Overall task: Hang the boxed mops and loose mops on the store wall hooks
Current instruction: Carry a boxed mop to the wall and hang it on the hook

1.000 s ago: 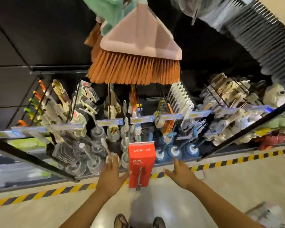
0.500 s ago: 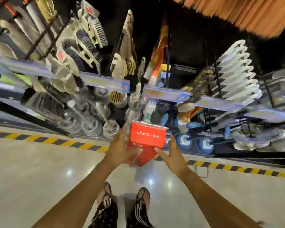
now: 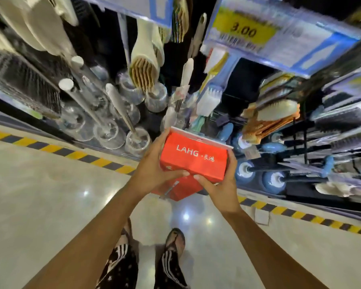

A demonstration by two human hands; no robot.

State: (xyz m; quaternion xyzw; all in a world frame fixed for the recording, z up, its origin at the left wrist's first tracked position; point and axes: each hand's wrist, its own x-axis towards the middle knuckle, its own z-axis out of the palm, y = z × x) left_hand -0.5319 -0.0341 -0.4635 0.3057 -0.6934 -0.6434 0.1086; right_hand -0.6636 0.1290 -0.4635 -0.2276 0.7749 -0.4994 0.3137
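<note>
Below the yellow price label (image 3: 244,31), the red oblong cardboard mop box (image 3: 193,157), clasped at either side by left hand (image 3: 152,170) and right hand (image 3: 221,184), fingers curled; probably light, stiff, crushable, best gripped near its top flap.

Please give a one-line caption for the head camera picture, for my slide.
Left hand and right hand grip a red box in front of hanging brushes in a store.

The boxed mop (image 3: 193,157) is sitting between the left hand (image 3: 152,171) and the right hand (image 3: 220,185). Brush holders (image 3: 109,135) are standing to its far left, round brushes (image 3: 273,181) are lying to its right, and a price tag (image 3: 244,31) is hanging above.
</note>
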